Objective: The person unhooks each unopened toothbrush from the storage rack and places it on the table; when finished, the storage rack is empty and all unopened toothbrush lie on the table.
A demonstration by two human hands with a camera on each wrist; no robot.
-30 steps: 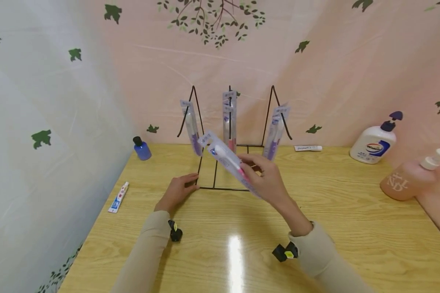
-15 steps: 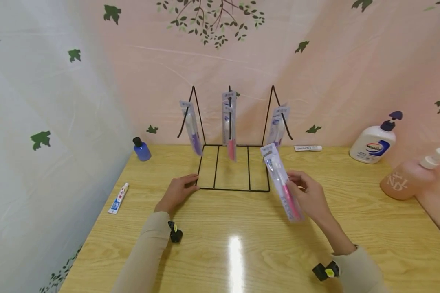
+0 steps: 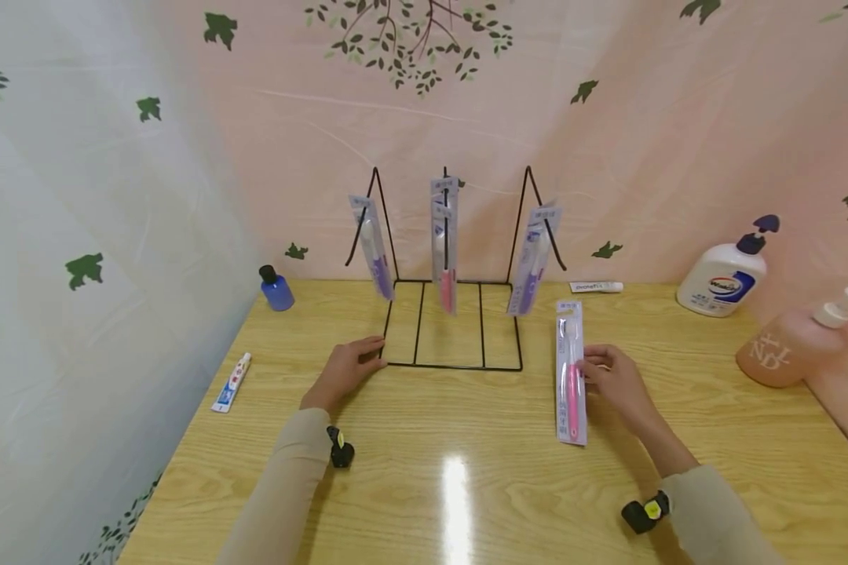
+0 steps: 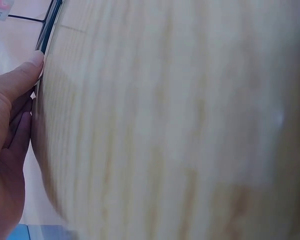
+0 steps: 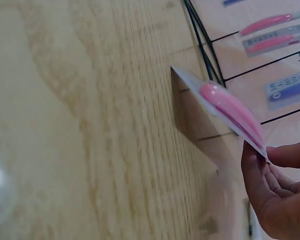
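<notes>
A packaged toothbrush [image 3: 571, 384] with a pink handle stands to the right of the wire rack in the head view. My right hand [image 3: 618, 384] pinches its right edge between thumb and fingers. In the right wrist view the pack [image 5: 230, 107] tilts up from the wooden table, one edge low near its shadow. My left hand [image 3: 344, 370] holds the front left corner of the black wire rack [image 3: 452, 366], thumb and fingertips at the wire. Packaged toothbrushes hang on the rack's hooks: a purple one [image 3: 376, 259] left, pink ones [image 3: 447, 275] in the middle, purple [image 3: 532, 267] right.
A blue bottle [image 3: 277, 290] and a toothpaste tube [image 3: 232, 383] lie to the left on the table [image 3: 396, 486]. Behind the pack is a small white tube [image 3: 597, 287]. A white pump bottle [image 3: 722, 278] and an orange pump bottle [image 3: 777, 353] stand at right.
My right hand has carried the pink toothbrush pack from in front of the rack to the right and down to the table, turning it upright in view. The left hand stays at the rack.
</notes>
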